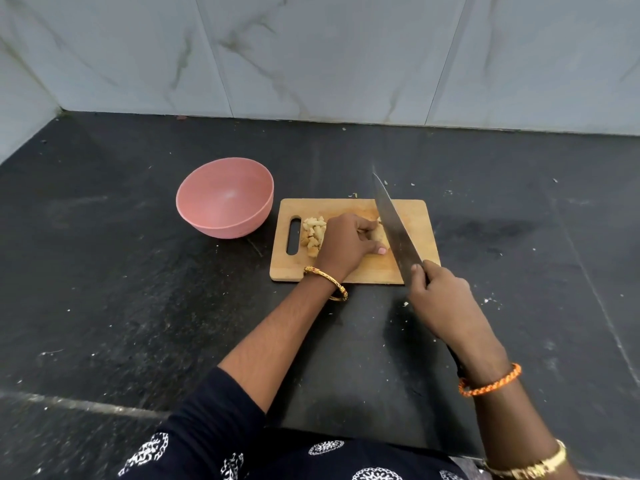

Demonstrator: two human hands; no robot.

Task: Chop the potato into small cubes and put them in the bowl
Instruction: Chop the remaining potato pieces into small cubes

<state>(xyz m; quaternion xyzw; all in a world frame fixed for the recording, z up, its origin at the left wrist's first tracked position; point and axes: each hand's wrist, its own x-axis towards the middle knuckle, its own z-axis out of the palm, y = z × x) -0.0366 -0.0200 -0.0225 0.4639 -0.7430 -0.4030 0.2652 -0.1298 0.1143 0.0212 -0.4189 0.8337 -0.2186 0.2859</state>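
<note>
We see the left hand [348, 242] curled over the uncut piece of potato [380, 233] at the middle of the cutting board [415, 216], fingers bent round it and thumb flat on the wood; the right hand [441, 299] grips the handle of the knife [394, 225], its forefinger laid up against the base of the blade; the blade runs from that hand at the board's near right corner away and to the left, its tip past the board's far edge, and its flat passes just beside the held potato on the right; whether the edge touches the potato we cannot tell. A heap of pale potato cubes [313, 235] lies on the board just left of the left hand, next to the slotted handle hole; the pieces are irregular and touch one another.

The pink bowl [225, 197] stands upright on the black table [138, 289] just beside the board's left end, apart from it, and we see nothing in it; the board's long axis runs left to right across our view. A gold bangle [327, 282] circles the left wrist, an orange braided band [490, 381] the right, with a gold bangle further up that arm; a dark patterned sleeve covers the left upper arm. We find no writing or label on anything; marbled grey wall tiles [311, 53] rise behind the table, which is flecked with pale specks.
</note>
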